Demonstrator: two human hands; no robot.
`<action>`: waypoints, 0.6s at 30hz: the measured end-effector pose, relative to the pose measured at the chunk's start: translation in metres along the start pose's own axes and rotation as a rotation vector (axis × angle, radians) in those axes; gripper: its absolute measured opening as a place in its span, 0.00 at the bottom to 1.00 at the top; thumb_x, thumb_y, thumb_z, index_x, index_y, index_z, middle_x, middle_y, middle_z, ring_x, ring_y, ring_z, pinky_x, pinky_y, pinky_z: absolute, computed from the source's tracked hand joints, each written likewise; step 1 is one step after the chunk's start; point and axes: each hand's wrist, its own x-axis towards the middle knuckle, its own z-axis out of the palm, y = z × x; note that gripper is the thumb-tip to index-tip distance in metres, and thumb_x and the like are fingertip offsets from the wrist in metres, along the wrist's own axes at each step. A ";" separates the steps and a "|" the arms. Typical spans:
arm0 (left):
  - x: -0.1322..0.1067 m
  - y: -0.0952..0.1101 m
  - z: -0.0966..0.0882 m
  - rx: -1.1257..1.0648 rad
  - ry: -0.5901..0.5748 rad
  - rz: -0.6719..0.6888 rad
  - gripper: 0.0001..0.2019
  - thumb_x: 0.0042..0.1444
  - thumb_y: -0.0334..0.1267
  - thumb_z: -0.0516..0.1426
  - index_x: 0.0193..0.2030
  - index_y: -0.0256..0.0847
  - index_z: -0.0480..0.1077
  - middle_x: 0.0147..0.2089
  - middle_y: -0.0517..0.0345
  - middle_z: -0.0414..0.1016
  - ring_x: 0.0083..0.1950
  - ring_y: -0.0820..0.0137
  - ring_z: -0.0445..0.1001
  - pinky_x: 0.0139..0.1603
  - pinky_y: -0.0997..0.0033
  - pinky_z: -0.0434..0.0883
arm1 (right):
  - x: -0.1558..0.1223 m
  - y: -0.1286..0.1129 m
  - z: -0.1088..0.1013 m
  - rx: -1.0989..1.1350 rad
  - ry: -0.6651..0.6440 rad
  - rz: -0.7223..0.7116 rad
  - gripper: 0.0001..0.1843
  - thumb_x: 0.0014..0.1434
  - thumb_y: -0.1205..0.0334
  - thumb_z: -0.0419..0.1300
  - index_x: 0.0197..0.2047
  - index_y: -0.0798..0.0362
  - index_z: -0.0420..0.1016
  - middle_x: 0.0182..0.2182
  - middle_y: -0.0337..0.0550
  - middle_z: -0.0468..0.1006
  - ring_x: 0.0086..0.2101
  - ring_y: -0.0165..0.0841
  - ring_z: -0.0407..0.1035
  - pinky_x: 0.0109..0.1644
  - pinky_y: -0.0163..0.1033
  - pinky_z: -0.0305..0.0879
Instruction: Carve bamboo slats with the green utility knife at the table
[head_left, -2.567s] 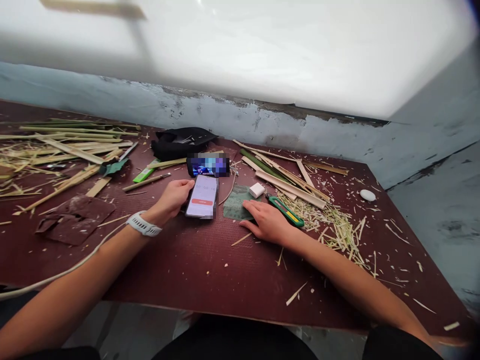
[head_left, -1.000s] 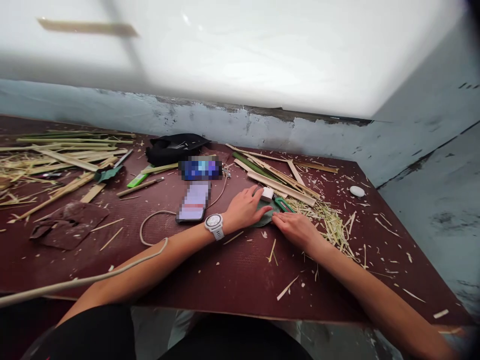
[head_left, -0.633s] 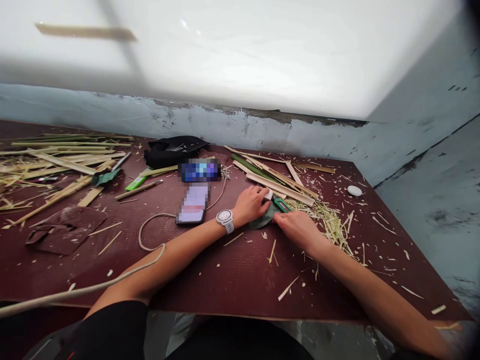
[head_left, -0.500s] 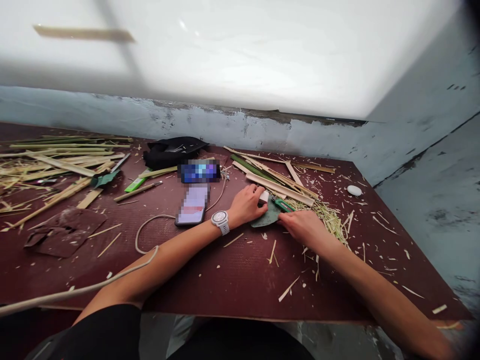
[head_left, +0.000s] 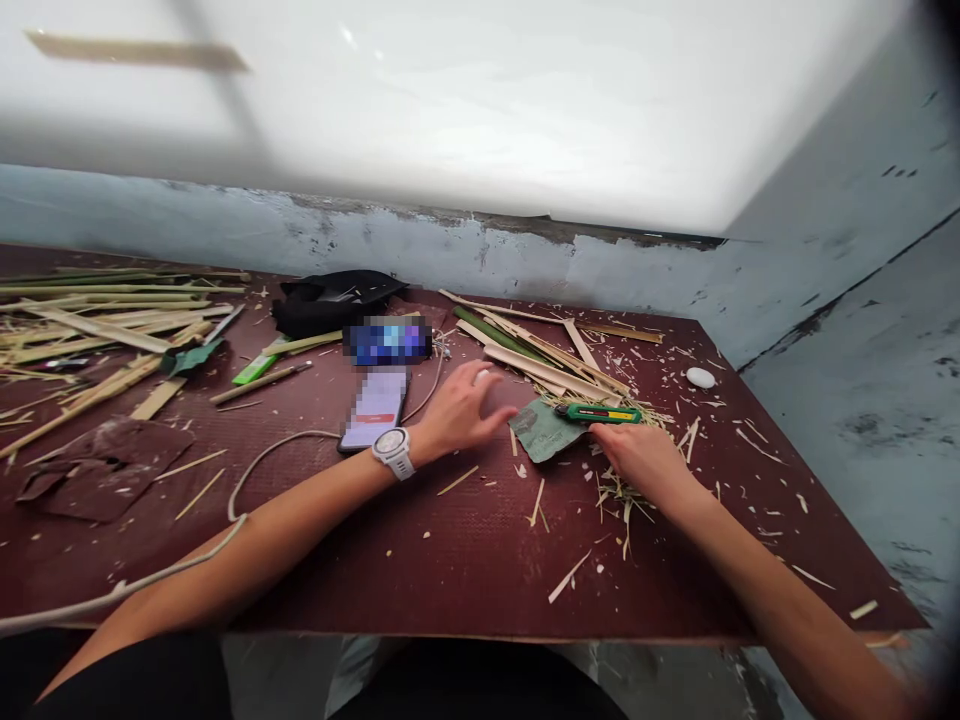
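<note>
Fingers spread, the left hand [head_left: 459,410] had just drawn a white plastic block [head_left: 481,377] off the flat green sheet [head_left: 545,430]. The right hand [head_left: 646,458], grip unclear, lay beside it.

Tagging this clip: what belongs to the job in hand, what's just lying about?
Likely in use:
green-and-yellow utility knife, at right hand
dull green flat sheet, near knife
small white block, partly hidden by left hand

Likely lying about:
white oval object
black fabric bundle
bright green flat object

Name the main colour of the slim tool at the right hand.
The slim tool is green, partly yellow; head view.
</note>
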 end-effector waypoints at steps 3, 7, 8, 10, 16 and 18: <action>-0.005 0.027 0.008 -0.131 -0.123 0.314 0.33 0.56 0.58 0.64 0.63 0.42 0.69 0.70 0.45 0.67 0.69 0.53 0.66 0.70 0.53 0.64 | 0.004 -0.015 0.001 0.041 0.048 -0.062 0.18 0.73 0.61 0.48 0.57 0.51 0.75 0.48 0.50 0.84 0.46 0.39 0.78 0.48 0.40 0.70; -0.008 0.041 0.017 -0.200 -0.144 0.422 0.12 0.67 0.35 0.55 0.53 0.45 0.76 0.51 0.52 0.82 0.55 0.63 0.79 0.60 0.61 0.73 | 0.016 -0.025 0.006 0.132 0.221 -0.177 0.23 0.72 0.61 0.51 0.67 0.56 0.66 0.68 0.55 0.67 0.66 0.43 0.62 0.68 0.49 0.58; -0.009 0.038 0.016 -0.200 -0.118 0.395 0.12 0.67 0.32 0.53 0.52 0.44 0.76 0.48 0.52 0.83 0.51 0.64 0.81 0.57 0.63 0.75 | 0.019 -0.022 0.009 0.147 0.270 -0.151 0.24 0.71 0.62 0.52 0.68 0.57 0.65 0.70 0.57 0.63 0.67 0.46 0.59 0.70 0.54 0.56; -0.012 0.029 0.010 -0.204 -0.043 0.328 0.13 0.69 0.31 0.51 0.52 0.41 0.75 0.46 0.49 0.83 0.47 0.64 0.82 0.52 0.63 0.77 | 0.021 -0.013 0.017 0.173 0.314 -0.033 0.26 0.71 0.61 0.53 0.69 0.57 0.63 0.70 0.60 0.62 0.66 0.50 0.61 0.67 0.58 0.59; -0.027 0.004 -0.011 -0.248 0.181 0.185 0.14 0.72 0.32 0.49 0.58 0.35 0.70 0.47 0.43 0.83 0.42 0.65 0.82 0.45 0.64 0.78 | 0.010 0.024 0.039 0.262 0.282 0.157 0.22 0.73 0.56 0.50 0.63 0.58 0.69 0.58 0.55 0.76 0.54 0.46 0.73 0.58 0.49 0.70; -0.030 0.003 -0.012 -0.260 0.190 0.210 0.13 0.71 0.31 0.50 0.58 0.36 0.70 0.49 0.44 0.82 0.44 0.65 0.82 0.46 0.65 0.78 | 0.004 0.038 0.044 0.263 0.283 0.188 0.21 0.73 0.56 0.49 0.61 0.57 0.71 0.56 0.55 0.78 0.52 0.46 0.75 0.55 0.50 0.72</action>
